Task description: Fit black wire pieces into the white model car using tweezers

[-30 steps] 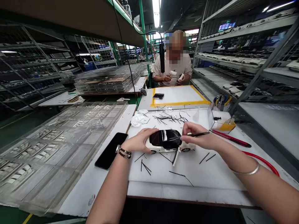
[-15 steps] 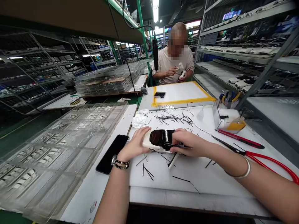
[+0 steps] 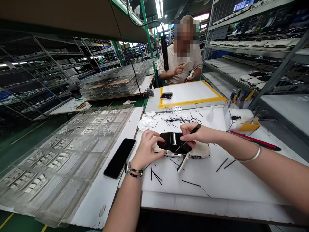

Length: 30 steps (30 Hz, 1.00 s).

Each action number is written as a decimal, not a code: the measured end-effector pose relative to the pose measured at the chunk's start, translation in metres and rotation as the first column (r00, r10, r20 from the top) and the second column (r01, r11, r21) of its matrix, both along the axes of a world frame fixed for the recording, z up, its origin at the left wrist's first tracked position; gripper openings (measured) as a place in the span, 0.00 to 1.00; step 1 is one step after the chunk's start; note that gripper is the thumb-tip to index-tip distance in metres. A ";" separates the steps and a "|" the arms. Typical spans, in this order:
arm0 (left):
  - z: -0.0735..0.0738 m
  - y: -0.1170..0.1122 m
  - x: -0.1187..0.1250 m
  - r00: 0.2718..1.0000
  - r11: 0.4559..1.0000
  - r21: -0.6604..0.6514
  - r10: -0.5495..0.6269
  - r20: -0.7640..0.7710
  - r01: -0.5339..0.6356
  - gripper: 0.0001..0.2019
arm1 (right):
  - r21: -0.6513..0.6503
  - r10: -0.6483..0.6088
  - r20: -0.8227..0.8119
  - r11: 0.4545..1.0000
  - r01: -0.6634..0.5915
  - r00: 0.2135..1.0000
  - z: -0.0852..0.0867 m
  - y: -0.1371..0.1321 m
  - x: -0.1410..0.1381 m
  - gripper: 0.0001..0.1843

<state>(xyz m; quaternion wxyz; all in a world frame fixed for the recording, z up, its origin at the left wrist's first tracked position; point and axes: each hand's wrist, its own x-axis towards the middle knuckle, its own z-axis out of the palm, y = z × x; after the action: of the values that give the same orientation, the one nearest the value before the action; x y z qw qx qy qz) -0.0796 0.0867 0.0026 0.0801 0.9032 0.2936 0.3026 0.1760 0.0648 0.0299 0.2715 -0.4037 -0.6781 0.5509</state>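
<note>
Both hands (image 3: 169, 143) close together; fingers curled

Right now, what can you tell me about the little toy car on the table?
The toy car has a cream-white body and a glossy black roof. It stands on its wheels on the white table, side-on, one door hanging open. The left hand steadies one end; the right hand rests on the roof, holding a thin black tool.

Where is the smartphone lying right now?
In the head view, the smartphone lies face up on the white table, just left of the left hand, beside the clear plastic trays.
</note>
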 end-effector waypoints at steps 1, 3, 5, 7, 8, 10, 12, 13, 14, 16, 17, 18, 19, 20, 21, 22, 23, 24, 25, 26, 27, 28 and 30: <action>-0.002 -0.004 0.006 1.000 0.997 0.076 -0.023 0.015 0.022 0.08 | 0.008 -0.002 -0.018 1.000 0.002 1.000 -0.001 -0.001 0.002 0.19; -0.007 -0.009 0.016 0.998 0.975 0.213 -0.065 0.008 0.062 0.03 | 0.028 -0.002 -0.036 1.000 0.003 0.999 -0.001 -0.003 0.003 0.19; -0.010 -0.013 0.023 0.998 0.948 0.312 -0.064 -0.028 0.069 0.00 | 0.055 0.002 -0.027 0.998 0.000 1.000 0.001 -0.006 0.003 0.19; -0.012 -0.014 0.027 0.998 0.927 0.371 -0.044 -0.052 0.060 0.02 | 0.086 0.005 0.000 0.996 -0.005 1.000 0.003 -0.009 0.001 0.18; -0.012 -0.014 0.027 0.998 0.921 0.386 -0.037 -0.054 0.055 0.03 | 0.095 0.005 0.012 0.995 -0.006 1.000 0.004 -0.011 0.000 0.18; -0.013 -0.014 0.028 0.998 0.919 0.390 -0.036 -0.044 0.050 0.04 | 0.085 0.010 0.011 0.996 -0.011 1.000 0.007 -0.013 0.001 0.18; -0.013 -0.013 0.028 0.999 0.928 0.368 -0.051 -0.018 0.054 0.04 | 0.068 0.015 -0.041 0.998 -0.013 0.999 0.012 -0.011 0.007 0.18; -0.014 -0.013 0.028 0.998 0.934 0.352 -0.061 0.002 0.056 0.04 | 0.078 -0.005 -0.083 0.997 0.011 0.997 0.014 -0.009 0.011 0.18; -0.015 -0.012 0.028 0.997 0.940 0.336 -0.072 0.029 0.058 0.04 | 0.106 -0.052 -0.132 0.992 0.067 0.990 0.017 -0.005 0.016 0.18; -0.016 -0.012 0.029 0.992 0.950 0.308 -0.091 0.091 0.059 0.04 | 0.170 -0.214 -0.238 0.951 0.258 0.947 0.020 0.006 0.027 0.18; -0.016 -0.012 0.029 0.988 0.953 0.297 -0.099 0.122 0.059 0.04 | 0.183 -0.308 -0.279 0.913 0.365 0.910 0.020 0.013 0.032 0.17; -0.016 -0.012 0.030 0.983 0.956 0.288 -0.106 0.149 0.059 0.04 | 0.184 -0.395 -0.297 0.870 0.457 0.870 0.019 0.021 0.037 0.17; -0.016 -0.013 0.030 0.978 0.958 0.280 -0.112 0.173 0.060 0.04 | 0.176 -0.477 -0.280 0.828 0.533 0.833 0.015 0.029 0.040 0.17; -0.016 -0.013 0.031 0.974 0.959 0.275 -0.118 0.194 0.061 0.04 | 0.169 -0.551 -0.237 0.788 0.593 0.800 0.010 0.037 0.042 0.16; -0.015 -0.014 0.031 0.969 0.960 0.272 -0.124 0.213 0.063 0.04 | 0.165 -0.614 -0.177 0.752 0.638 0.769 0.003 0.044 0.044 0.15; -0.014 -0.015 0.031 0.964 0.961 0.271 -0.128 0.232 0.062 0.04 | 0.166 -0.667 -0.119 0.717 0.677 0.736 -0.006 0.050 0.045 0.14; -0.013 -0.016 0.032 0.959 0.961 0.270 -0.130 0.252 0.059 0.04 | 0.167 -0.709 -0.073 0.685 0.709 0.701 -0.016 0.056 0.046 0.13; -0.012 -0.017 0.032 0.954 0.961 0.270 -0.130 0.271 0.054 0.04 | 0.166 -0.743 -0.047 0.653 0.739 0.667 -0.026 0.060 0.047 0.12; -0.011 -0.017 0.032 0.949 0.962 0.271 -0.127 0.288 0.047 0.05 | 0.162 -0.773 -0.042 0.619 0.768 0.632 -0.035 0.063 0.048 0.11; -0.010 -0.018 0.032 0.944 0.962 0.272 -0.125 0.305 0.039 0.05 | 0.161 -0.800 -0.049 0.584 0.796 0.598 -0.044 0.065 0.049 0.11; -0.009 -0.018 0.031 0.939 0.961 0.274 -0.121 0.320 0.031 0.05 | 0.161 -0.826 -0.056 0.547 0.822 0.561 -0.051 0.067 0.051 0.10; -0.008 -0.018 0.031 0.935 0.960 0.280 -0.117 0.334 0.021 0.05 | 0.161 -0.848 -0.062 0.512 0.844 0.526 -0.057 0.068 0.052 0.10; -0.007 -0.018 0.030 0.929 0.956 0.293 -0.107 0.355 -0.001 0.05 | 0.160 -0.877 -0.065 0.462 0.872 0.477 -0.065 0.068 0.054 0.10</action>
<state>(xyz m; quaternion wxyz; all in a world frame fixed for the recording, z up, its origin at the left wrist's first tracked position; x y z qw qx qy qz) -0.0493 0.0685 -0.0044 0.0097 0.8404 0.2015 0.5031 0.2296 0.1330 -0.0353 0.5396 -0.6758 -0.4241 0.2686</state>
